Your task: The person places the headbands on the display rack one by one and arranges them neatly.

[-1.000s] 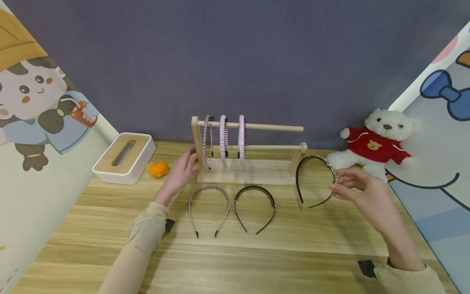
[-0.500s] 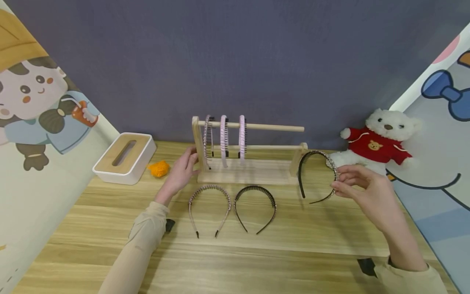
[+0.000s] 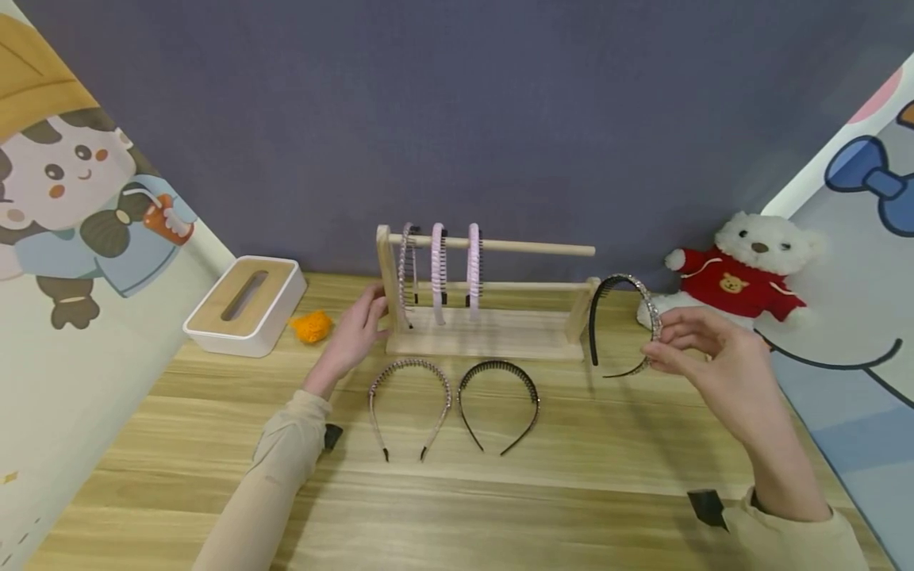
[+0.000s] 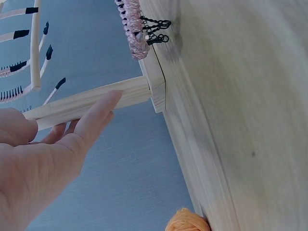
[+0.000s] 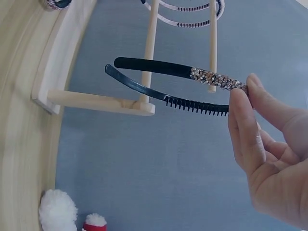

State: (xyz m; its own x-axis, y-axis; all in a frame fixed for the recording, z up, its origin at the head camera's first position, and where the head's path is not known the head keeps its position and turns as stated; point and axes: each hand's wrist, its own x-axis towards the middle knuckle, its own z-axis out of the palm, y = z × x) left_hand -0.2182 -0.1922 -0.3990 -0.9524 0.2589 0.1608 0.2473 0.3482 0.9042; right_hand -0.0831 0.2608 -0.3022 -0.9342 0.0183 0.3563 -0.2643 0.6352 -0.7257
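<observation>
My right hand (image 3: 714,357) pinches a black toothed headband (image 3: 596,321) with rhinestones by its sparkly side, at the right end of the wooden rack (image 3: 485,341). In the right wrist view, the tips of that headband (image 5: 149,66) point left, apart from the rack's rods. My left hand (image 3: 357,329) grips the left post (image 4: 130,91) of the rack. A beaded headband (image 3: 407,270) and two pink headbands (image 3: 438,274) hang on its left half. On the table before it lie a pinkish beaded headband (image 3: 409,365) and a black one (image 3: 500,365).
A white tissue box (image 3: 246,305) with a wooden lid and an orange crumpled thing (image 3: 311,326) stand to the left. At the back right sits a white teddy bear (image 3: 760,246) in a red sweater. A dark wall (image 3: 500,119) rises behind the rack.
My right hand has lifted the black headband slightly, and it now stands more upright beside the rack's right end. The left hand has stayed on the post.
</observation>
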